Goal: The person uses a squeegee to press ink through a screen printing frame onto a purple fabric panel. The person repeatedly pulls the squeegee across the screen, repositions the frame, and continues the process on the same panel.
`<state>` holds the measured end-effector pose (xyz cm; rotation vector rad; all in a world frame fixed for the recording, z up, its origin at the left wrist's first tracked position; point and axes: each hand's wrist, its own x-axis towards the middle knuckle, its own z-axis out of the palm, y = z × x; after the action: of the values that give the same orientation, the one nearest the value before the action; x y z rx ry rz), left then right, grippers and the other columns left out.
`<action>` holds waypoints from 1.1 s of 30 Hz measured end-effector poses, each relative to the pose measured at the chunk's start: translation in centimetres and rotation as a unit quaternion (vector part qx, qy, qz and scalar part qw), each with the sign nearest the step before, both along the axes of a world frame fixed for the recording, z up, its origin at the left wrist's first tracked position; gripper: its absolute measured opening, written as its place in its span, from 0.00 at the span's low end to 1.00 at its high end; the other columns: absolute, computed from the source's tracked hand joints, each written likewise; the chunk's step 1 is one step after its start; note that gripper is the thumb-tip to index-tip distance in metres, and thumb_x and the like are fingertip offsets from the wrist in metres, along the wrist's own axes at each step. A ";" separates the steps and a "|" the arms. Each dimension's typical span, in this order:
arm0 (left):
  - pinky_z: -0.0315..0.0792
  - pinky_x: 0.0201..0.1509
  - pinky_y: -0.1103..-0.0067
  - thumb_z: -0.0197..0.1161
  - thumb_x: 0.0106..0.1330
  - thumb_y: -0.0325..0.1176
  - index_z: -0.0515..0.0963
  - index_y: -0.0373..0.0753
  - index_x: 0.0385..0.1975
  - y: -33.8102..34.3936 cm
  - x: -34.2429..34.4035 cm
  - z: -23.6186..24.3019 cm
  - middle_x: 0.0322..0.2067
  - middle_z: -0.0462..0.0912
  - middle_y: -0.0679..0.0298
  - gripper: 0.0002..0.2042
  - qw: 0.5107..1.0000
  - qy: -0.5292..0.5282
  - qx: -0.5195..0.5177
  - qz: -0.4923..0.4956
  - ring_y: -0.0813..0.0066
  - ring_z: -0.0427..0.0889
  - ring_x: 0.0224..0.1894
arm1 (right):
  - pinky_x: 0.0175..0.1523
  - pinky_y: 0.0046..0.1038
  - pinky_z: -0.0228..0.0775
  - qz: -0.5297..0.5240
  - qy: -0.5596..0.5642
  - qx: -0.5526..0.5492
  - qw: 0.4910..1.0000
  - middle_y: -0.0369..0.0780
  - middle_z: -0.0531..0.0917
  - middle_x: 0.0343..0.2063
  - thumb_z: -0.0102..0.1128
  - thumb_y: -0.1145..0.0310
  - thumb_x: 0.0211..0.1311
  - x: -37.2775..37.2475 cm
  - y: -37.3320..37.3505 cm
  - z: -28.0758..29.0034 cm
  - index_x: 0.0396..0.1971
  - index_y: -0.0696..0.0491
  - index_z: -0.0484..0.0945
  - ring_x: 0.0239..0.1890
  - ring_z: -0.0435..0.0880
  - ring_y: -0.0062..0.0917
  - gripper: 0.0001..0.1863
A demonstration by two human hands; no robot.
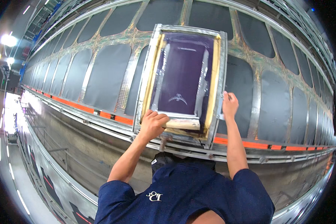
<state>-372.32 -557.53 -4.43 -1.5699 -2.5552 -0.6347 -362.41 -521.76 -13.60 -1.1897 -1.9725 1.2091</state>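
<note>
A screen-printing frame (221,71) with metal sides lies on the long table, its dark purple mesh (181,80) bordered by yellowish tape. Across the near end of the mesh rests a squeegee (184,124) with a pale wooden handle. My left hand (153,122) is closed round the squeegee's left end, at the frame's near left corner. Beside the frame's right rail is my right hand (230,105), its fingers pinched together. A small whitish piece (220,112) shows next to those fingertips; whether they grip it or the rail is unclear.
Dark rectangular panels (108,74) run in two rows along the table, with thin coloured lines between them. A metal rail (250,157) and an orange strip (246,143) follow the table's near edge. Another long table (63,188) stands across the aisle at the lower left.
</note>
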 end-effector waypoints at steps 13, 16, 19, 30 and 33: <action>0.66 0.44 0.69 0.65 0.47 0.25 0.79 0.45 0.38 -10.8 -5.9 -4.5 0.39 0.83 0.71 0.16 0.999 0.038 -0.017 -0.024 0.71 0.78 0.35 | 0.40 0.40 0.73 0.000 -0.090 0.060 0.994 0.50 0.84 0.27 0.61 0.58 0.67 -7.6 -8.9 -1.8 0.33 0.58 0.81 0.32 0.85 0.46 0.17; 0.66 0.44 0.69 0.64 0.48 0.22 0.80 0.44 0.35 -8.1 -10.4 -5.0 0.38 0.84 0.71 0.14 0.999 0.048 -0.003 -0.026 0.70 0.79 0.35 | 0.42 0.44 0.73 0.018 -0.142 0.077 0.987 0.52 0.85 0.29 0.61 0.56 0.68 -7.6 -8.6 -2.1 0.33 0.56 0.82 0.35 0.85 0.51 0.16; 0.66 0.43 0.68 0.62 0.49 0.22 0.80 0.44 0.32 -3.4 -17.3 -5.4 0.33 0.82 0.69 0.11 0.997 0.065 0.035 -0.027 0.68 0.78 0.34 | 0.43 0.45 0.74 0.068 -0.268 0.066 0.959 0.51 0.85 0.29 0.60 0.55 0.68 -7.8 -8.3 0.8 0.34 0.53 0.82 0.36 0.85 0.51 0.15; 0.73 0.43 0.65 0.79 0.44 0.34 0.87 0.44 0.28 12.1 -38.7 -5.4 0.27 0.87 0.65 0.11 0.998 0.013 0.038 -0.050 0.62 0.86 0.32 | 0.57 0.39 0.74 0.343 0.013 0.197 0.918 0.47 0.85 0.45 0.74 0.51 0.58 -27.0 -0.9 10.0 0.48 0.53 0.82 0.50 0.83 0.42 0.25; 0.73 0.44 0.63 0.80 0.47 0.42 0.87 0.44 0.28 14.8 -41.2 -3.4 0.25 0.86 0.62 0.13 0.998 0.010 -0.032 -0.044 0.59 0.85 0.31 | 0.60 0.40 0.71 0.420 -0.132 0.245 0.864 0.47 0.85 0.46 0.74 0.52 0.56 -32.9 0.5 9.3 0.47 0.52 0.83 0.52 0.82 0.42 0.24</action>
<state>-413.49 -542.73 -7.83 -1.7073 -2.5285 -0.5476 -395.31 -521.26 -4.31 -0.2036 -2.9211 0.7954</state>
